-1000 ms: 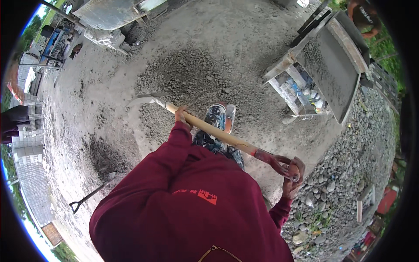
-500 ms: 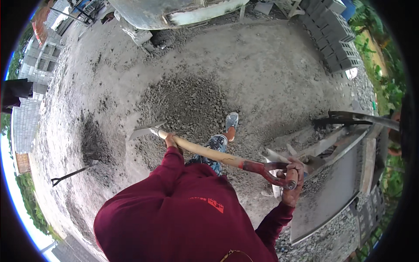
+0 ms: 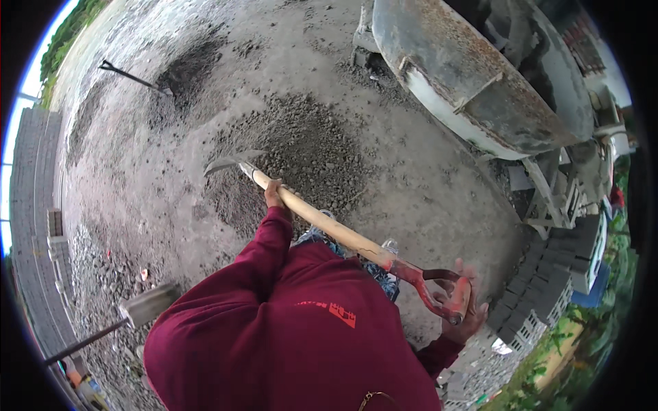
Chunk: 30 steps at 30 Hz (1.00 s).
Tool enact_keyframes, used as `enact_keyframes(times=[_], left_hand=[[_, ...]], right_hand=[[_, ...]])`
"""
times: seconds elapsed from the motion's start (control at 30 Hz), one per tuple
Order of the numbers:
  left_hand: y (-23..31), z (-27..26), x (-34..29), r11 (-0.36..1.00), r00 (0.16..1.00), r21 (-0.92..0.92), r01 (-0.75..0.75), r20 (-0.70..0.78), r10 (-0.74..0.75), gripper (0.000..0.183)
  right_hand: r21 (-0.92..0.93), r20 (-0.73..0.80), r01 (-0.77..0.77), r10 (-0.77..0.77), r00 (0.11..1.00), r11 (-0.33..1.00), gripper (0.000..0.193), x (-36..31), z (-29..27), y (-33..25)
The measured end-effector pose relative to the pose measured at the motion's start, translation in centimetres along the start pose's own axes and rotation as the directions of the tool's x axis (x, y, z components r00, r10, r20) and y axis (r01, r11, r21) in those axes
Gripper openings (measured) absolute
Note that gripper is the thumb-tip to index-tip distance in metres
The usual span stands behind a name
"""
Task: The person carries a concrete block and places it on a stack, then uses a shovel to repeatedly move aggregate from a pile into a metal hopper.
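Partly, the shovel handle [image 3: 415,277] hides the open right grip [image 3: 474,318]

A strip of ground [image 3: 419,164] gives passage between the gravel heap [image 3: 315,140] at the upper middle and the rusty metal tub [image 3: 466,58] walling off the upper right. Grey blocks [image 3: 537,284] obstruct the lower right; a second shovel [image 3: 131,77] juts across the upper left, and the wooden-handled shovel [image 3: 336,229] bars the middle diagonally.

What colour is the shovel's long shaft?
The shaft is pale yellowish tan, showing best in the head view.
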<state>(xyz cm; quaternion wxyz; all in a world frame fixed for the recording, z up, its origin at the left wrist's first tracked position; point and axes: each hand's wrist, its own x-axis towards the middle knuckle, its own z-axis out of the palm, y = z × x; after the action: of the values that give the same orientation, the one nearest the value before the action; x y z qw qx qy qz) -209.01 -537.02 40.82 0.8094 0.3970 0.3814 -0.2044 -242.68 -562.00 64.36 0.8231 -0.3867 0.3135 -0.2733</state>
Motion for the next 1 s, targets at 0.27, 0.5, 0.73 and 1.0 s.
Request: enact_keyframes(times=[0.27,0.5,0.73,1.0], left_hand=[[-16.4,-3.2,-4.9,0.900,0.965,-0.407,-0.156,-0.256,0.051,0.026],[-32.7,-3.9,-11.4,0.838,0.848,-0.528,-0.137,-0.500,-0.176,0.025],[-42.6,-9.4,-8.8,0.892,0.788,-0.422,-0.159,-0.599,-0.143,0.031],[-46.0,-8.2,-4.3,0.948,0.828,-0.279,-0.151,-0.560,-0.033,0.032]], right_hand=[[-0.672,0.060,-0.399,0.583,0.810,0.624,0.076,16.6,-9.8,-6.2],[-0.735,0.056,-0.368,0.592,0.804,0.569,0.053,19.9,-17.6,-6.7],[-0.894,0.140,-0.145,0.572,0.808,0.423,0.036,17.3,-22.1,-0.8],[-0.899,0.229,-0.001,0.473,0.851,0.437,0.034,14.1,-22.6,2.0]])
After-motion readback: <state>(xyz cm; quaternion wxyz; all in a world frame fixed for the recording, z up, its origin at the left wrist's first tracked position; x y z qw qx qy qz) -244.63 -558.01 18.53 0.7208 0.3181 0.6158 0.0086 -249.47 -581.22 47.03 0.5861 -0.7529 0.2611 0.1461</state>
